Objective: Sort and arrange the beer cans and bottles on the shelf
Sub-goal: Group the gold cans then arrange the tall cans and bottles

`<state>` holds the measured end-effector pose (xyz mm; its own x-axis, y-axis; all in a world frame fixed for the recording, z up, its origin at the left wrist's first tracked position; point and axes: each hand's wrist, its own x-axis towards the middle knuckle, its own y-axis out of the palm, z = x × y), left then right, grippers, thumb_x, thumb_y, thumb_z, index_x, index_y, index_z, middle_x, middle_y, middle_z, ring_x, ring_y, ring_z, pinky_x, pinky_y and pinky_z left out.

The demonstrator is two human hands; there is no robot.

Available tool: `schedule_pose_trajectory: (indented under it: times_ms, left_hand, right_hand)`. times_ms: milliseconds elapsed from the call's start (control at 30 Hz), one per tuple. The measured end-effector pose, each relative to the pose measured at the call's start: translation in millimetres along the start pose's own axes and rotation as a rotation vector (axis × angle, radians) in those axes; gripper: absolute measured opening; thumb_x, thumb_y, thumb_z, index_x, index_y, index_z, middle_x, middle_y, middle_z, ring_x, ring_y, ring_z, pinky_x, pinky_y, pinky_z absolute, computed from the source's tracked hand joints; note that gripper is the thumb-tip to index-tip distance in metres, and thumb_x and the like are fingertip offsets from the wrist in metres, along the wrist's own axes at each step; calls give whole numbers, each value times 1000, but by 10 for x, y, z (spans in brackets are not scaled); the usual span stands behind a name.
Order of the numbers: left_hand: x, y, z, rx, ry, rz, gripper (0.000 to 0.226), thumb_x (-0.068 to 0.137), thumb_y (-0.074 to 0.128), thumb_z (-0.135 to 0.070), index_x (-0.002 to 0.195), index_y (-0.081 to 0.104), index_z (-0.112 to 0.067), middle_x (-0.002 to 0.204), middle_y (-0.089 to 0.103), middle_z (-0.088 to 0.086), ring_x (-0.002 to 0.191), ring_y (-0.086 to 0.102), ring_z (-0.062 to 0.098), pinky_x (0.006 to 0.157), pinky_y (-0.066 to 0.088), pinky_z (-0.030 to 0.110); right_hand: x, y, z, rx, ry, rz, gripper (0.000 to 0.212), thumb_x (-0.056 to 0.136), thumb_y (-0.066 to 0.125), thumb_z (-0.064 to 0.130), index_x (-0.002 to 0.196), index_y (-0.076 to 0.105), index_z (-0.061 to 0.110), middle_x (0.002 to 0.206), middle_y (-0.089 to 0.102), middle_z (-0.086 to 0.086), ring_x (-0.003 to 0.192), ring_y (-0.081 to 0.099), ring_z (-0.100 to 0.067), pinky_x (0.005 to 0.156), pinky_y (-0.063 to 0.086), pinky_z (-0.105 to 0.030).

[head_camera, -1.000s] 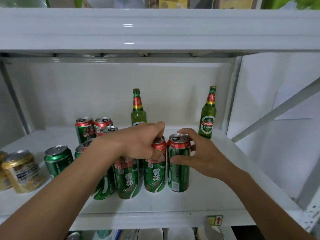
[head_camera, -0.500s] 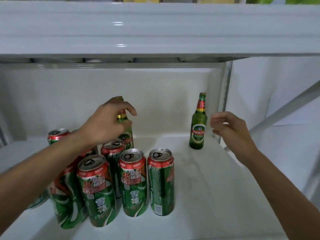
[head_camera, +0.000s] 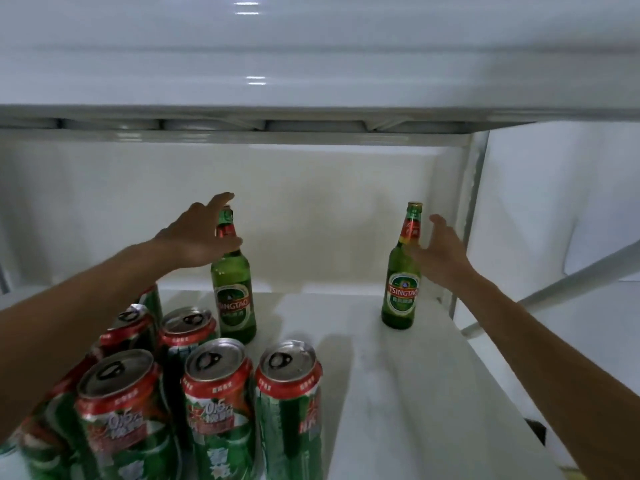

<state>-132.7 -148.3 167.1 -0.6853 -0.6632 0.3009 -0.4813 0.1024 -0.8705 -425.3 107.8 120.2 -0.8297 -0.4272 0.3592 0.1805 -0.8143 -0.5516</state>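
Observation:
Two green Tsingtao bottles stand upright at the back of the white shelf. My left hand is at the neck of the left bottle: the thumb lies across the front of the neck and the index finger points up past the cap, fingers apart. My right hand is spread open just right of the neck of the right bottle, fingertips close to it. Several green-and-red beer cans stand bunched at the front left.
The upper shelf board hangs low overhead. A white upright post and a diagonal brace bound the right side. The white back wall is right behind the bottles. Bare shelf lies between the two bottles and right of the cans.
Both hands left the front cans and reached back. The left hand went to the left bottle's neck; the right hand closed in on the right bottle. The view moved nearer to the shelf.

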Motion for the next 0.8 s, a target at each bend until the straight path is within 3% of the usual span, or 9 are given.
schedule_pose_trajectory:
  times_ms: [67, 133, 200, 267, 400, 600, 667, 800]
  left_hand:
    - [34, 64, 18, 4, -4, 0, 85, 94, 69, -42, 160, 15, -37, 143, 47, 17, 123, 53, 36, 97, 48, 44]
    - [67, 92, 26, -17, 24, -8, 77, 95, 68, -38, 157, 22, -31, 133, 53, 15, 109, 56, 31, 86, 49, 38]
    - [97, 93, 19, -63, 54, -40, 62, 97, 67, -30, 149, 33, -26, 120, 55, 10, 89, 55, 22, 67, 43, 26]
    - [133, 110, 31, -96, 77, -94, 49, 97, 66, -22, 140, 42, -24, 114, 56, 9, 79, 54, 16, 58, 39, 23]
    - [160, 182, 65, -135, 108, -179, 40, 98, 64, -12, 133, 47, -23, 113, 56, 7, 87, 57, 27, 56, 41, 23]
    - [131, 161, 30, -198, 132, -194, 39, 93, 67, -8, 124, 50, -24, 111, 60, 9, 89, 60, 32, 61, 49, 29]
    - [77, 114, -48, -199, 167, -193, 39, 91, 70, -7, 121, 52, -25, 112, 60, 8, 85, 62, 26, 61, 49, 28]
    - [-72, 29, -242, -206, 237, -248, 40, 94, 69, -12, 126, 51, -28, 117, 56, 0, 86, 63, 20, 65, 46, 24]
  right_hand:
    - [66, 72, -55, -35, -2, 41, 71, 93, 69, 27, 151, 31, 11, 130, 53, -14, 102, 59, -30, 70, 52, -33]
    - [131, 124, -95, 2, -6, 78, 59, 95, 68, 28, 144, 40, 12, 121, 57, -9, 93, 57, -22, 60, 44, -26]
    - [189, 169, -109, 50, -5, 95, 56, 94, 70, 32, 141, 45, 14, 115, 62, -5, 95, 60, -22, 65, 46, -28]
    - [200, 219, -109, 88, 3, 73, 57, 92, 71, 34, 141, 47, 15, 112, 62, -2, 98, 62, -24, 72, 48, -31]
    - [129, 288, -178, 140, -11, -42, 56, 93, 72, 29, 141, 48, 15, 113, 61, 0, 96, 59, -21, 64, 44, -24]
    - [-30, 188, -217, 105, -97, -83, 50, 92, 72, 24, 134, 50, 11, 115, 64, -4, 96, 61, -23, 73, 46, -28]
    - [-93, 116, -204, 73, -130, -72, 48, 92, 72, 21, 132, 50, 9, 112, 66, -6, 95, 62, -25, 75, 47, -29]
    - [-272, -96, -119, 47, -168, -92, 42, 93, 71, 19, 129, 52, 9, 104, 63, -2, 90, 61, -22, 63, 40, -16]
